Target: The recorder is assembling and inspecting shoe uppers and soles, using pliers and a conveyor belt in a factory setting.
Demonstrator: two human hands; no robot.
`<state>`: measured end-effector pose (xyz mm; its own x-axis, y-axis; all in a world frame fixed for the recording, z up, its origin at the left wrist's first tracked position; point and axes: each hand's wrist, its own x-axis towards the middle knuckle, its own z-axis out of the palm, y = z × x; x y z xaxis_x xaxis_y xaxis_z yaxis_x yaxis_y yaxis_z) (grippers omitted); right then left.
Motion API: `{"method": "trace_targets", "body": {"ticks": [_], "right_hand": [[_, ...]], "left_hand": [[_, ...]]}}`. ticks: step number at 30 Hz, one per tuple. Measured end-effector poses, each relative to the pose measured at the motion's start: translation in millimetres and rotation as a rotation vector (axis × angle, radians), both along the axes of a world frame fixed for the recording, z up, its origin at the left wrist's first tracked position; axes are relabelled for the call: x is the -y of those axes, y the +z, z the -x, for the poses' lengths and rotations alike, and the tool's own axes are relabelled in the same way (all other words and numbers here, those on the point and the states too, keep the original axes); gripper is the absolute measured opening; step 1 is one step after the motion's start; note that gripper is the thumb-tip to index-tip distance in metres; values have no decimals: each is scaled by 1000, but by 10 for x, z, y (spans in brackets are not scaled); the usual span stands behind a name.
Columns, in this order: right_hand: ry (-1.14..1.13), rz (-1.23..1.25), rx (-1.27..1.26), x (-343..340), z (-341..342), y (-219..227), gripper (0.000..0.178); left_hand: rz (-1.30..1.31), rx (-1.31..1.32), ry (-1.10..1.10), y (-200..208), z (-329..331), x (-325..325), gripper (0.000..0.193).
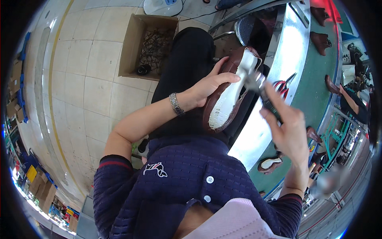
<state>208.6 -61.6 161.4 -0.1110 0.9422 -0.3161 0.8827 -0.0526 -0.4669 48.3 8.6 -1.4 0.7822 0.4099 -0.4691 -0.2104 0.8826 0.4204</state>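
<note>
The left grip clamped a shoe at its three o'clock, the right grip a blurred tool; from the shoe, the surface lay towards two o'clock, a box towards ten.

The left grip holds a brown shoe, the right grip a metal-headed tool.

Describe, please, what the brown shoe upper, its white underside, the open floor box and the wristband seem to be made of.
Shoe upper: probably leather or imitation, from its smooth brown sheen. White underside: perhaps fibreboard, being matte and board-like. Open box: apparently cardboard, from its plain tan walls. Wristband: likely metal, given its shiny silvery links.
</note>
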Motion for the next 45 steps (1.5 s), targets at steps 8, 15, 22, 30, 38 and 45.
{"method": "trace_targets", "body": {"ticks": [8,15,22,30,38,45], "right_hand": [[57,24,263,-268,-164,-500,67],[-52,-101,90,-180,-81,-768,62],[17,-307,50,-101,22,-655,64],[-14,-182,83,-36,168,-547,63],[20,-74,110,32,197,-541,66],[-36,-15,136,46,216,-616,65]], "left_hand": [[-106,82,-103,-38,29,-80,78],[-145,17,-141,62,41,-102,71],[-244,38,-151,68,92,-116,72],[-217,87,-158,-61,158,-111,76],[-74,84,-41,-74,341,134,77],[-165,-5,94,-4,257,324,71]]}}
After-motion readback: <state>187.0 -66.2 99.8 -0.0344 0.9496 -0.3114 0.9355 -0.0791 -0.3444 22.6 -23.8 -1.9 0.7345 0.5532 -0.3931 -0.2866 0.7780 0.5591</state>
